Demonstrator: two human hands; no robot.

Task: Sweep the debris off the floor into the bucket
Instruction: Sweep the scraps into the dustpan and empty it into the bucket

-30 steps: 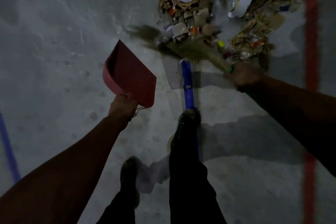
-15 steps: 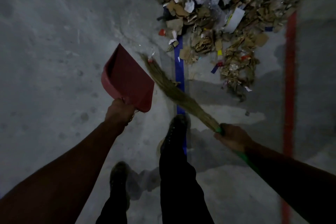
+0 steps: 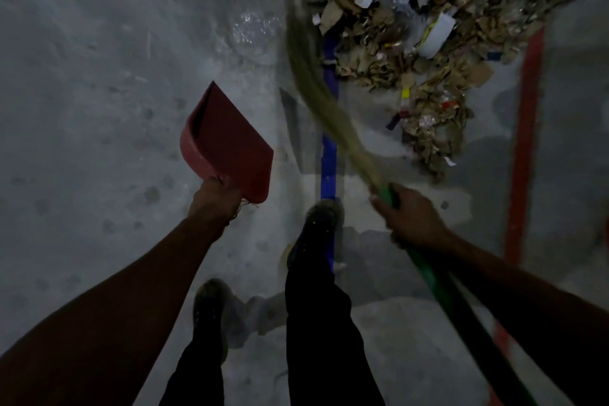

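Note:
A heap of debris (image 3: 415, 43), torn cardboard, paper and plastic scraps, covers the floor at the upper right. My right hand (image 3: 407, 217) grips the green handle of a straw broom (image 3: 316, 89), whose blurred bristles reach up and left to the heap's left edge. My left hand (image 3: 214, 201) holds a red dustpan (image 3: 230, 145) by its handle, lifted off the floor to the left of the broom, its mouth pointing away from me. No bucket is in view.
The concrete floor (image 3: 99, 76) is dusty and dim. A blue tape line (image 3: 329, 158) runs away from my front shoe (image 3: 318, 227). A red line (image 3: 524, 142) runs along the right, past the heap. My other shoe (image 3: 211, 306) stands behind.
The broom left the heap, swung back and left toward the dustpan, and now its bristles point up at the heap's left edge. My right hand moved back toward me. The dustpan barely moved.

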